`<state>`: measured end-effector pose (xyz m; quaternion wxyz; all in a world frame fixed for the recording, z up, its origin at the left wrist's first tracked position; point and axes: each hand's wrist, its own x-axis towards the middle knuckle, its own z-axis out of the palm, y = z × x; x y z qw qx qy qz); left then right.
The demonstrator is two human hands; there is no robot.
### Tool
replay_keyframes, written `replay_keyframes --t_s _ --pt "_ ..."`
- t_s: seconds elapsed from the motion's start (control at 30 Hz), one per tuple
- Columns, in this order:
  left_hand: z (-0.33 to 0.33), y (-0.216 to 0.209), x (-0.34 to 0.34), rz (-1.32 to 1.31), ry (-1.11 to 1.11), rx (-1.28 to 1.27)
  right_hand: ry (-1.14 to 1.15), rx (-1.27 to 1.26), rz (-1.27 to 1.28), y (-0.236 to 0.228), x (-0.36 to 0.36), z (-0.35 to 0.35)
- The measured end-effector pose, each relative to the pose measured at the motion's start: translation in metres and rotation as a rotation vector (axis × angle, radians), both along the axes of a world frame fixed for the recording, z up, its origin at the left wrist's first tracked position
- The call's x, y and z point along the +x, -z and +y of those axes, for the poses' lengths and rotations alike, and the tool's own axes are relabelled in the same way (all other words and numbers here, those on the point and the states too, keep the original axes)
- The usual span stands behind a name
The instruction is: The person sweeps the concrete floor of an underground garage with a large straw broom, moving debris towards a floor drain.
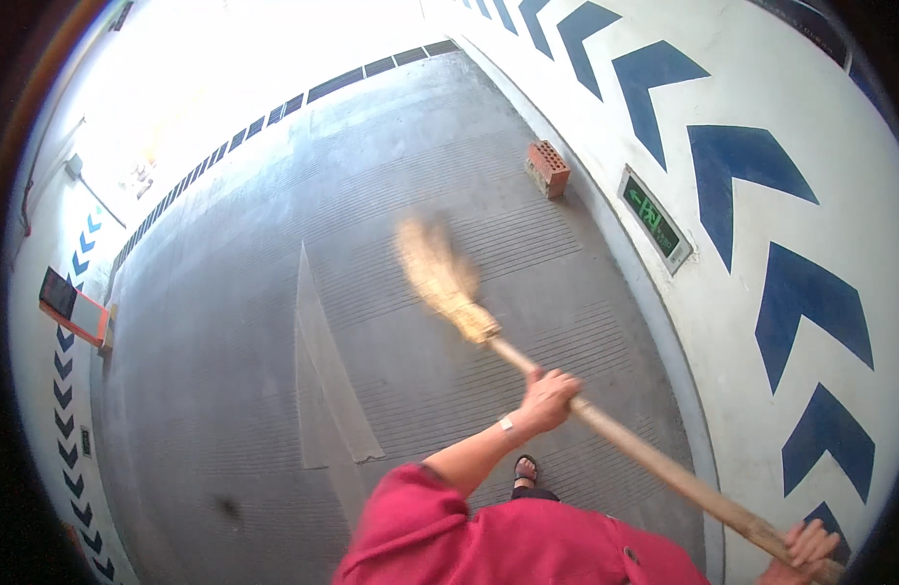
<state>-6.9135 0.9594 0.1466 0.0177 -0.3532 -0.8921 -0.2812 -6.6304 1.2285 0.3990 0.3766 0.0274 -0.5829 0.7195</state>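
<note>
Two hands grip one long wooden broom [605, 429] that slants across the lower right of the view. The left hand [547, 400] is wrapped around the handle partway down, fingers curled shut on the wood, with a pale band at the wrist. The right hand [808, 548] clasps the top end of the handle at the lower right edge, fingers closed over it, though part of that hand is cut off by the rim. The straw head [440, 278] of the broom is blurred and sits out ahead over the grey ribbed floor [225, 370], near the point of a pale painted arrow [323, 370] on the concrete; whether the bristles touch the floor cannot be told. A red sleeve [420, 517] covers the left upper arm, and a sandalled foot [526, 472] shows just below the left forearm. An orange brick [547, 168] lies by the base of the white wall [742, 292] on the right, which bears big blue chevrons [742, 185] and a small green sign [654, 218]. On the left wall, an orange box [74, 307] stands out.
</note>
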Motion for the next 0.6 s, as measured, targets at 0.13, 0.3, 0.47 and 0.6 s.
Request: replay_keyframes --t_s 0.13,0.3,0.47,0.6 --pt "-0.104 -0.007 -0.012 -0.139 -0.074 -0.412 -0.235 -0.274 -0.092 0.055 -0.060 -0.025" --pt "-0.167 -0.027 -0.048 -0.216 -0.060 -0.617 -0.279 -0.468 -0.052 0.075 -0.125 -0.056" --pt "-0.110 -0.044 -0.137 -0.034 0.134 -0.394 -0.118 -0.409 0.041 0.059 -0.127 -0.041" --pt "-0.029 -0.072 -0.221 0.114 0.330 -0.183 0.189 -0.306 0.077 0.022 -0.102 -0.059"
